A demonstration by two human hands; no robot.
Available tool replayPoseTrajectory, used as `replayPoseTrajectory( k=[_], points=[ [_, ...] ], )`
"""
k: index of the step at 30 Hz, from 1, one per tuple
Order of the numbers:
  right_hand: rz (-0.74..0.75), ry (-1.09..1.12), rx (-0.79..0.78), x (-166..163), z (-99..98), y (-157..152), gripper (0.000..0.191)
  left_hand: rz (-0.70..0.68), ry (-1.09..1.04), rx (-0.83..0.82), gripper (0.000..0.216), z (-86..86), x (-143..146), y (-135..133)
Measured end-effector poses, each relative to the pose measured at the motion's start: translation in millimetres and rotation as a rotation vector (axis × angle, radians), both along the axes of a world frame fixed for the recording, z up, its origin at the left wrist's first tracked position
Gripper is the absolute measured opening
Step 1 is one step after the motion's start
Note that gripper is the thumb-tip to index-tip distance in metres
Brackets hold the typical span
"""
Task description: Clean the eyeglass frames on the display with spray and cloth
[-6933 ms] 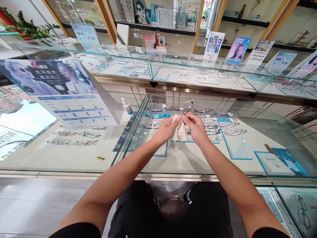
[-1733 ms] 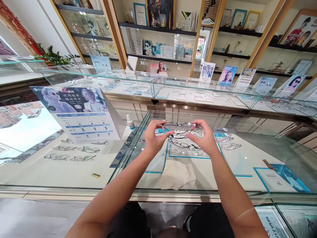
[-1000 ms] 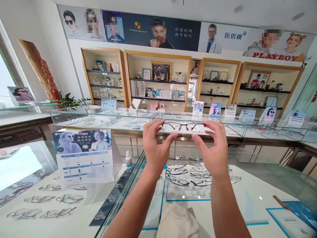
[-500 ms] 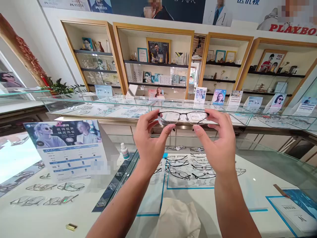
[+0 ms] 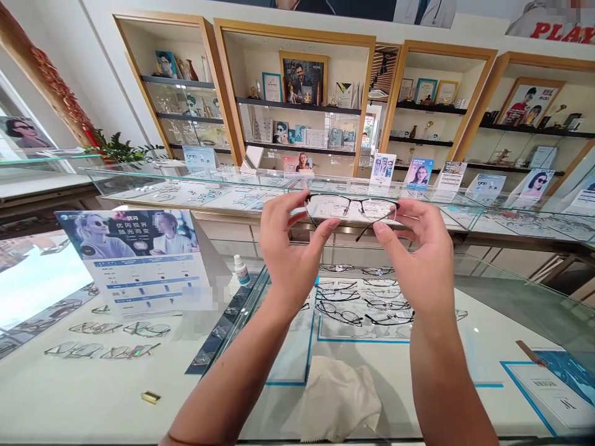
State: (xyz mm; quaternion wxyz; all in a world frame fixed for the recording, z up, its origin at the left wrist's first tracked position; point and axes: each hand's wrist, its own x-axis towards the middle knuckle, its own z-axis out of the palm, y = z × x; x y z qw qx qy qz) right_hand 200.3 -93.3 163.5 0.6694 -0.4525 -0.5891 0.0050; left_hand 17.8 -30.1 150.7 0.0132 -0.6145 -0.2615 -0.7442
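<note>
A pair of eyeglasses point(image 5: 352, 207) with a dark upper rim and clear lenses is held up before me, level above the glass counter. My left hand point(image 5: 292, 244) grips its left end between thumb and fingers. At the other end, my right hand point(image 5: 416, 251) pinches the frame the same way. One dark temple tip shows under the lenses, near my right thumb. Below my wrists a beige cleaning cloth point(image 5: 341, 399) lies crumpled on the counter. Several other eyeglasses point(image 5: 341, 313) rest in rows inside the case, partly hidden by my forearms.
A folded display card point(image 5: 134, 266) stands at left, with a small white spray bottle point(image 5: 241, 270) beside it. A gold-coloured clip point(image 5: 150, 397) lies at front left. At right is a blue-edged sheet point(image 5: 548, 387). A second glass counter point(image 5: 223, 198) crosses behind my hands.
The view has tilted down and shifted slightly left. The eyeglasses have turned a little between my hands, and one temple tip shows more clearly. Both hands keep their hold.
</note>
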Motion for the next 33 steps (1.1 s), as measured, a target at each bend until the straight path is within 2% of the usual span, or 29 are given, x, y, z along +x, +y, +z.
replayPoseTrajectory(
  k=[8,20,26,33],
  points=[
    [0.0,0.027,-0.052,-1.6,1.2,0.6,0.041,0.043,-0.003,0.042,0.047,1.4,0.3,0.9],
    [-0.022,-0.043,0.036,2.1,-0.1,1.0,0.039,-0.012,-0.014,-0.017,0.044,0.3,0.6,1.8],
    [-0.023,-0.015,0.038,0.8,2.8,-2.7,0.036,0.005,0.001,-0.048,0.045,-0.2,-0.4,3.5],
    [0.002,-0.041,0.091,-1.5,5.1,-7.3,0.035,-0.054,-0.027,-0.081,0.046,-1.1,-1.2,8.7]
  ],
)
